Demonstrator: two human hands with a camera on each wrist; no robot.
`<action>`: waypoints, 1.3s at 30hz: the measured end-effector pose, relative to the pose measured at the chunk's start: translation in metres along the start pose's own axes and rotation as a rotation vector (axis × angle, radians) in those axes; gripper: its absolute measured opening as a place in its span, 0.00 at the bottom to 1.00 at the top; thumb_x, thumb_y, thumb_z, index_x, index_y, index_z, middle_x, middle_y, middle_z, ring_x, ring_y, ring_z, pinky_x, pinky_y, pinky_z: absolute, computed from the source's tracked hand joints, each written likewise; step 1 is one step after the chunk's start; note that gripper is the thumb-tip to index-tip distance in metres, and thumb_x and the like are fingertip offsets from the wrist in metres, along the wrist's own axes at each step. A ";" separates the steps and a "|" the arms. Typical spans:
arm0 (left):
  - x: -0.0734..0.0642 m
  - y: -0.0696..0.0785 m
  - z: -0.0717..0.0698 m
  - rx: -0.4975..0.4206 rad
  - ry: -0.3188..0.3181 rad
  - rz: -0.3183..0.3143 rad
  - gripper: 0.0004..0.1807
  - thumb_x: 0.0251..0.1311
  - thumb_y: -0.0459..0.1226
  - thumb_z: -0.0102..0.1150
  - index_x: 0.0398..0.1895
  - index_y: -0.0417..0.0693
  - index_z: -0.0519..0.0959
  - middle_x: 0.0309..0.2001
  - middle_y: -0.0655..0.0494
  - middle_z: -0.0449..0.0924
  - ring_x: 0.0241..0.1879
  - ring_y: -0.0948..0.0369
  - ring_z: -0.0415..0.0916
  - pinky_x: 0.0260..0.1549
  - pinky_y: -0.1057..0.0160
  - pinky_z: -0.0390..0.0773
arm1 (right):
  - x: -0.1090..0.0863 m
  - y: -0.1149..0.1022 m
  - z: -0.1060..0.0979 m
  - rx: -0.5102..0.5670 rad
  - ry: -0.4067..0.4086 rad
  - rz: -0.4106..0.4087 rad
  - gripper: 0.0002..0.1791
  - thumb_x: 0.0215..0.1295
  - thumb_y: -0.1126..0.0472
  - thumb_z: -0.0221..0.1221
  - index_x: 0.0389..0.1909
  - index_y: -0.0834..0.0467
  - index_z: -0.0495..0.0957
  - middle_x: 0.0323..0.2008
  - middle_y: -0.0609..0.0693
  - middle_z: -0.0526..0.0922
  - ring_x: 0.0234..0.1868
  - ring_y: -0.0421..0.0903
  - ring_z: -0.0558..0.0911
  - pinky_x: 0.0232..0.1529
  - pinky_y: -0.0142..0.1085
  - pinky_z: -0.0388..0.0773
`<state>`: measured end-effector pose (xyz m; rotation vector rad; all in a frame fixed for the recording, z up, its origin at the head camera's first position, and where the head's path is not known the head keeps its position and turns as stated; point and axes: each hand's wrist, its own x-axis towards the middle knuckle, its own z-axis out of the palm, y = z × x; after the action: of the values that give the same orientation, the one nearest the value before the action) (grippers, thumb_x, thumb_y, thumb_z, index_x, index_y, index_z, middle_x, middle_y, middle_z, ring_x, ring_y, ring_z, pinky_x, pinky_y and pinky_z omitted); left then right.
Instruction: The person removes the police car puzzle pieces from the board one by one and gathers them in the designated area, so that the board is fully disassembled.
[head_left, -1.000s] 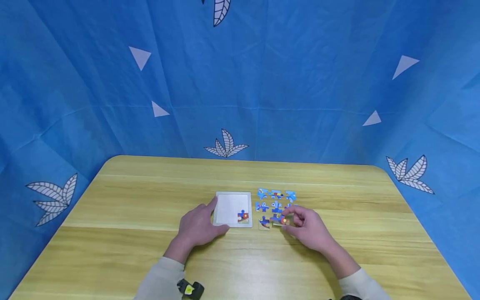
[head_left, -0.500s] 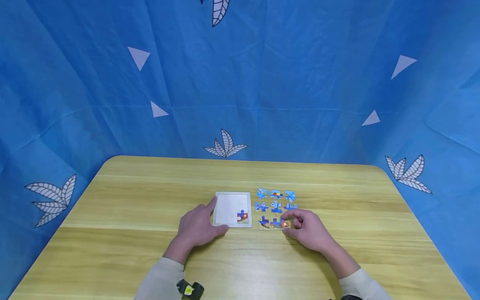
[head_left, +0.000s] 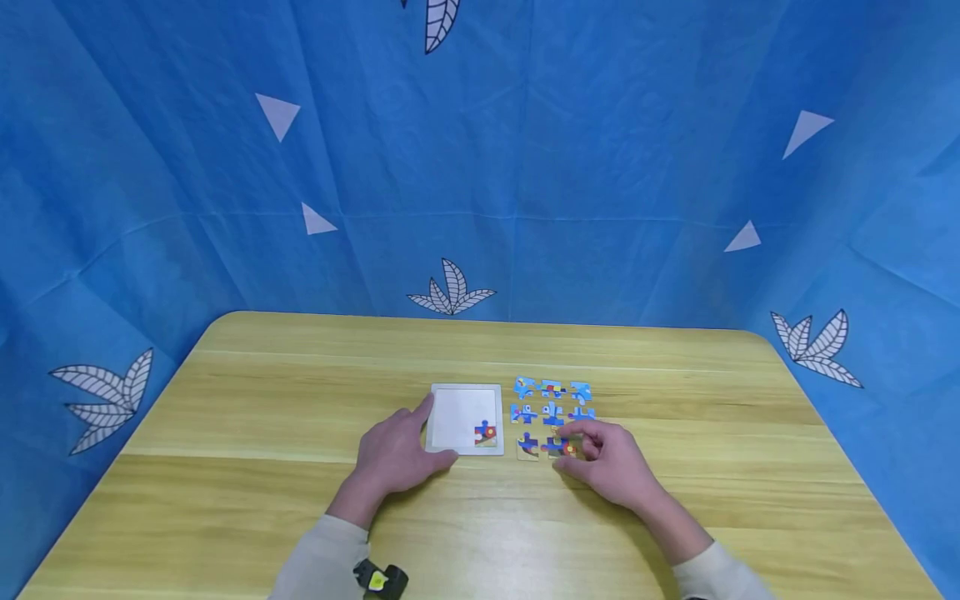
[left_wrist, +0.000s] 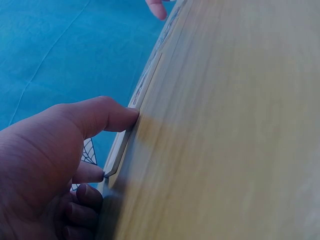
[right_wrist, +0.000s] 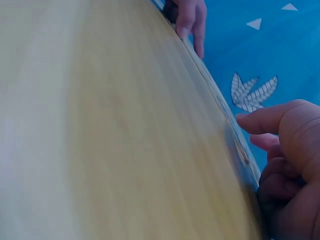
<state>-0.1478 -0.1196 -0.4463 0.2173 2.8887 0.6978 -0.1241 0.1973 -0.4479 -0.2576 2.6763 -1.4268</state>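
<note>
A pale square puzzle tray [head_left: 442, 450] lies on the table, one jigsaw piece [head_left: 486, 433] in its lower right corner. My left hand [head_left: 393, 450] grips the tray's left side, index finger at the far edge and thumb at the near edge; the left wrist view shows the thumb on the tray rim [left_wrist: 117, 155]. Over the bottom row of loose pieces is my right hand [head_left: 611, 458], thumb and index finger apart on either side of a blue-brown piece [head_left: 555, 447] and a red-flowered piece [head_left: 571, 448]. Its other fingers curl underneath.
Several more loose pieces lie in rows right of the tray, among them a top middle piece [head_left: 552, 388] and a bottom left piece [head_left: 527, 447]. A blue patterned curtain [head_left: 480, 167] hangs behind the wooden table [head_left: 300, 375].
My right hand has lowered the red-flowered piece to the table beside the blue-brown one, then shifted slightly left over them. The left hand and tray stay put.
</note>
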 end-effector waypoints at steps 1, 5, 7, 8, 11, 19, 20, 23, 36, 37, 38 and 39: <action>0.000 0.000 0.000 -0.001 0.000 0.000 0.54 0.49 0.60 0.69 0.77 0.45 0.61 0.52 0.44 0.78 0.40 0.54 0.74 0.39 0.52 0.74 | 0.000 -0.001 0.003 0.001 0.003 -0.008 0.18 0.53 0.62 0.75 0.46 0.58 0.85 0.15 0.41 0.58 0.18 0.36 0.58 0.34 0.35 0.68; 0.000 0.000 0.000 -0.002 -0.002 0.002 0.54 0.49 0.60 0.69 0.76 0.45 0.61 0.53 0.44 0.78 0.40 0.54 0.74 0.39 0.52 0.74 | 0.003 -0.006 0.012 0.003 0.003 -0.025 0.19 0.52 0.61 0.76 0.45 0.58 0.85 0.14 0.40 0.57 0.18 0.36 0.58 0.36 0.35 0.68; 0.000 0.000 0.000 -0.002 -0.004 0.003 0.54 0.49 0.60 0.69 0.76 0.44 0.61 0.53 0.44 0.78 0.41 0.54 0.74 0.39 0.52 0.74 | 0.004 -0.010 0.016 -0.010 0.000 -0.024 0.18 0.52 0.61 0.76 0.45 0.57 0.85 0.14 0.39 0.57 0.18 0.36 0.58 0.35 0.35 0.67; 0.000 -0.001 0.000 -0.002 -0.005 0.003 0.54 0.49 0.59 0.69 0.76 0.44 0.61 0.53 0.44 0.78 0.41 0.53 0.74 0.40 0.52 0.74 | 0.005 -0.011 0.017 -0.016 -0.004 -0.024 0.18 0.52 0.61 0.76 0.45 0.56 0.86 0.14 0.39 0.57 0.18 0.36 0.58 0.33 0.34 0.67; 0.000 0.000 0.000 -0.005 -0.004 0.004 0.54 0.50 0.59 0.69 0.76 0.44 0.61 0.53 0.44 0.78 0.41 0.53 0.74 0.40 0.52 0.74 | 0.008 -0.014 0.020 -0.042 -0.014 -0.023 0.16 0.52 0.62 0.75 0.43 0.56 0.86 0.13 0.40 0.58 0.17 0.36 0.58 0.28 0.33 0.64; 0.000 -0.001 0.000 -0.002 0.000 0.006 0.54 0.49 0.59 0.69 0.76 0.44 0.61 0.53 0.43 0.78 0.40 0.53 0.73 0.39 0.52 0.74 | 0.012 -0.019 0.024 -0.087 -0.038 -0.030 0.11 0.54 0.65 0.73 0.39 0.56 0.86 0.13 0.40 0.61 0.17 0.35 0.60 0.24 0.31 0.60; 0.000 -0.001 0.000 -0.002 0.000 0.005 0.54 0.49 0.59 0.69 0.76 0.44 0.61 0.53 0.43 0.78 0.40 0.53 0.73 0.39 0.52 0.74 | 0.012 -0.020 0.024 -0.088 -0.038 -0.033 0.10 0.54 0.65 0.73 0.38 0.56 0.86 0.13 0.40 0.61 0.17 0.35 0.60 0.23 0.31 0.60; 0.000 -0.001 0.001 -0.003 0.000 0.004 0.54 0.49 0.60 0.69 0.76 0.44 0.61 0.53 0.43 0.78 0.40 0.53 0.73 0.39 0.52 0.74 | 0.012 -0.023 0.025 -0.091 -0.035 -0.044 0.10 0.54 0.66 0.73 0.38 0.57 0.86 0.13 0.40 0.61 0.17 0.35 0.59 0.23 0.31 0.60; 0.001 -0.001 0.000 -0.004 -0.005 0.004 0.54 0.50 0.60 0.69 0.77 0.44 0.61 0.53 0.43 0.78 0.40 0.53 0.73 0.39 0.52 0.74 | 0.012 -0.022 0.020 -0.080 0.003 -0.003 0.12 0.54 0.64 0.74 0.39 0.57 0.87 0.13 0.40 0.60 0.17 0.36 0.60 0.26 0.33 0.63; 0.001 0.000 0.000 -0.004 -0.005 0.004 0.54 0.50 0.60 0.69 0.77 0.44 0.61 0.53 0.43 0.78 0.40 0.53 0.73 0.39 0.52 0.74 | 0.011 -0.021 0.018 -0.079 0.011 0.006 0.12 0.53 0.64 0.74 0.40 0.56 0.87 0.13 0.40 0.59 0.17 0.36 0.60 0.28 0.33 0.65; 0.001 0.000 0.000 -0.004 -0.005 0.005 0.54 0.50 0.60 0.69 0.77 0.44 0.61 0.53 0.43 0.78 0.40 0.54 0.73 0.39 0.52 0.74 | 0.010 -0.019 0.015 -0.077 0.019 0.013 0.12 0.53 0.64 0.74 0.40 0.56 0.87 0.13 0.40 0.59 0.17 0.36 0.60 0.29 0.33 0.65; 0.001 0.000 0.000 -0.002 -0.005 0.005 0.54 0.50 0.60 0.69 0.77 0.44 0.61 0.53 0.43 0.78 0.40 0.54 0.73 0.38 0.52 0.74 | 0.008 -0.017 0.012 -0.081 0.025 0.020 0.13 0.53 0.64 0.75 0.40 0.56 0.87 0.13 0.40 0.59 0.17 0.36 0.59 0.29 0.33 0.65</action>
<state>-0.1485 -0.1197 -0.4470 0.2253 2.8836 0.7006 -0.1286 0.1770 -0.4406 -0.2198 2.7520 -1.3267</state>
